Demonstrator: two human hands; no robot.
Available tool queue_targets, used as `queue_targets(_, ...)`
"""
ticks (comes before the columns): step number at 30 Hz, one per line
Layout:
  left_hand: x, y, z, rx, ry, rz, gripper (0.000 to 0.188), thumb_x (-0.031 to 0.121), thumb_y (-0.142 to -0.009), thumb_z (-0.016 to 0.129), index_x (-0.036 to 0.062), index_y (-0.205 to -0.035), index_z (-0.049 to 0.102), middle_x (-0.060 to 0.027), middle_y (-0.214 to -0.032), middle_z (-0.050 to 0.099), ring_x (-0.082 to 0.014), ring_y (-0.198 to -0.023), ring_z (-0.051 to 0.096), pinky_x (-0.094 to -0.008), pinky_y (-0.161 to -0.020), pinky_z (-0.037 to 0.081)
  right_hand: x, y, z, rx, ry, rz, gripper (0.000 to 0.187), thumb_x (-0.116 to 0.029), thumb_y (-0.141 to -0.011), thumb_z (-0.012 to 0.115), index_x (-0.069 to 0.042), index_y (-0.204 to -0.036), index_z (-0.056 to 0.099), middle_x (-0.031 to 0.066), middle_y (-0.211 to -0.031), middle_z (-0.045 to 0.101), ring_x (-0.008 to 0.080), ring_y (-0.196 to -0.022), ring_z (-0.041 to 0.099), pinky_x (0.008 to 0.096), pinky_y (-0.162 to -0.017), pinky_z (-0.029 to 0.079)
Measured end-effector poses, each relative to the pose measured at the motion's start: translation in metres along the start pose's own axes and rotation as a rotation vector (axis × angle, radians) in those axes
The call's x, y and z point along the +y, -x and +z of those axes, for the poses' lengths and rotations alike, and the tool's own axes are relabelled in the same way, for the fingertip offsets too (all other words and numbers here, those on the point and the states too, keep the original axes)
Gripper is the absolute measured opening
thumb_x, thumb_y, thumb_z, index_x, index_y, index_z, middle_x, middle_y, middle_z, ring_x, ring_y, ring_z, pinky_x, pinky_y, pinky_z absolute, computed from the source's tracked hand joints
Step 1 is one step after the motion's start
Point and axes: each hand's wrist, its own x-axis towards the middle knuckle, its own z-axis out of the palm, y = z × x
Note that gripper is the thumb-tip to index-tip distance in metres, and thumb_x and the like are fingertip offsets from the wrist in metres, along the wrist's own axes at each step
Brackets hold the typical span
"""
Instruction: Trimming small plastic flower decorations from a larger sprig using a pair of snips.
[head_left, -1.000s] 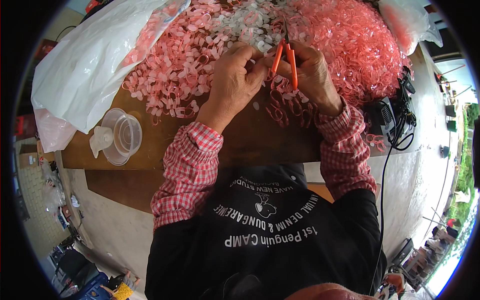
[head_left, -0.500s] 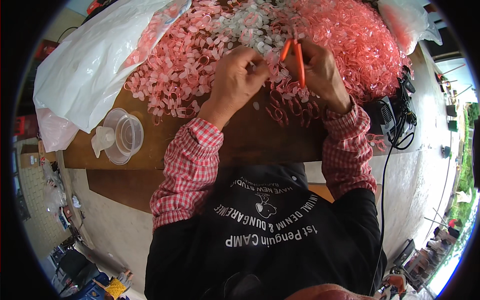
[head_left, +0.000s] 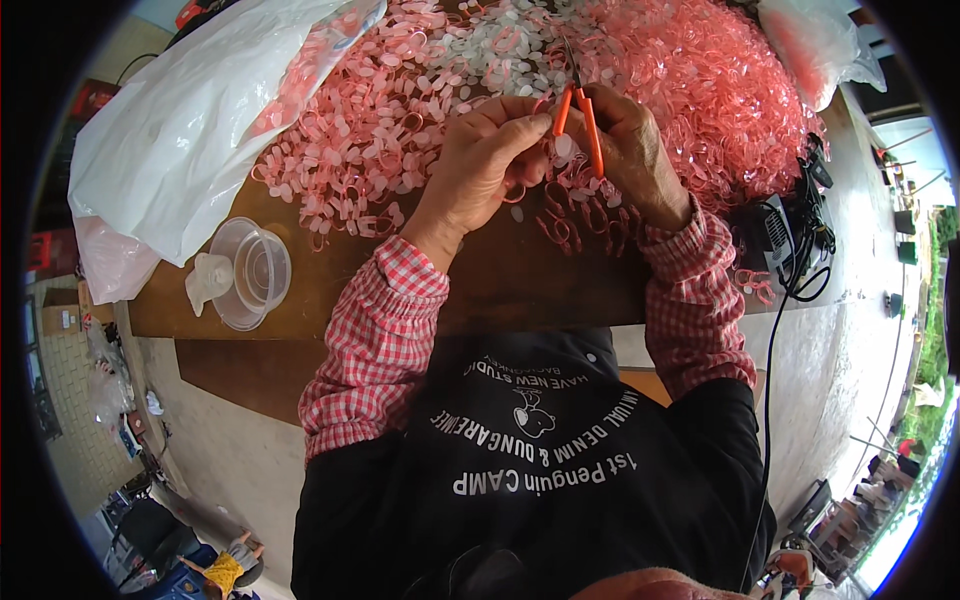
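Orange-handled snips (head_left: 591, 122) sit in the curled right hand (head_left: 632, 152); left hand (head_left: 480, 165) — fingers bent — pinches pink plastic (head_left: 541, 104).

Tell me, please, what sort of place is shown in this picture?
Probably a small workshop for handwork: a brown table bears a large heap of pink plastic pieces, a big white bag lies at its left, and the right hand holds orange-handled snips.
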Motion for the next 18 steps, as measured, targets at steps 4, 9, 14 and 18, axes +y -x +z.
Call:
queue_targets(4,-0.003,-0.003,-0.008,-0.150,0.234,-0.058,0.018,0.013,-0.093,0.060,0.0018,-0.107,0.059,-0.0038,-0.088,0.062,-0.0083,-0.064,0.052,-0.0239,-0.059,0.044,-0.002,0.002,0.001,0.026,-0.044,-0.012,0.031,-0.030,-0.090,0.069,0.001,-0.096,0.064,0.0059,-0.065,0.056,0.0098,-0.058,0.051,0.0301,-0.051,0.042)
queue_targets(9,-0.007,-0.004,-0.010,-0.116,0.277,-0.047,0.016,0.011,-0.092,0.061,0.0021,-0.106,0.060,-0.0026,-0.087,0.062,-0.0094,-0.065,0.054,-0.0257,-0.060,0.044,0.000,0.001,0.000,0.047,-0.069,-0.111,0.034,-0.031,-0.090,0.068,0.001,-0.103,0.064,0.0088,-0.070,0.060,0.0126,-0.061,0.056,0.0306,-0.053,0.045)
queue_targets(14,-0.005,-0.003,-0.006,-0.079,0.262,-0.063,0.017,0.009,-0.091,0.060,0.0020,-0.107,0.062,-0.0042,-0.088,0.064,-0.0111,-0.068,0.060,-0.0257,-0.063,0.049,0.000,0.001,0.002,0.085,0.071,-0.210,0.034,-0.031,-0.091,0.067,0.001,-0.101,0.064,0.0105,-0.072,0.061,0.0148,-0.062,0.059,0.0316,-0.054,0.046)
queue_targets(18,-0.009,-0.002,-0.009,-0.091,0.247,-0.093,0.018,0.010,-0.091,0.063,-0.0003,-0.106,0.064,-0.0071,-0.086,0.067,-0.0141,-0.072,0.066,-0.0251,-0.064,0.054,-0.001,0.001,-0.002,0.088,-0.007,-0.142,0.033,-0.032,-0.091,0.066,0.001,-0.094,0.063,0.0099,-0.068,0.058,0.0153,-0.058,0.056,0.0321,-0.052,0.044)
